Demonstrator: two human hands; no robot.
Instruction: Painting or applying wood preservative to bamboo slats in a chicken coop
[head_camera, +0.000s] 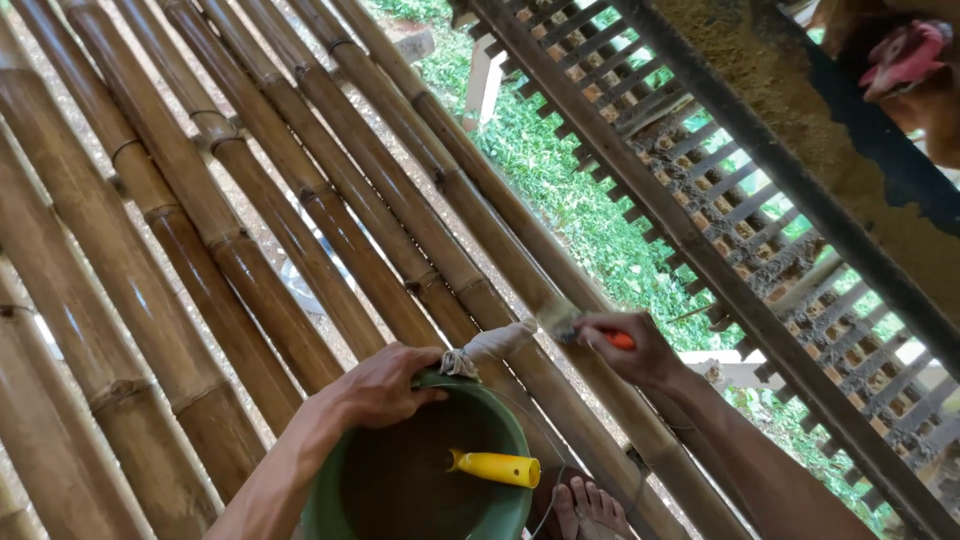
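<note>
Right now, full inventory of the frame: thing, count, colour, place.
bamboo poles: many, brown, laid side by side diagonally across the left and centre
brush: one, orange handle, blurred bristles against a pole, in the right hand
bucket: one, green, bottom centre, dark inside
yellow handle: one, resting over the bucket's right rim
white rag: one, bundled at the bucket's top rim
slatted frame: one, dark brown, upper right
grass: green, beyond the poles
chicken: one, reddish, top right corner
foot: one, bare, bottom centre
left hand: grips the bucket rim
right hand: holds the brush

Hands (385, 385) at green bucket (335, 500), perhaps brushing.
</note>
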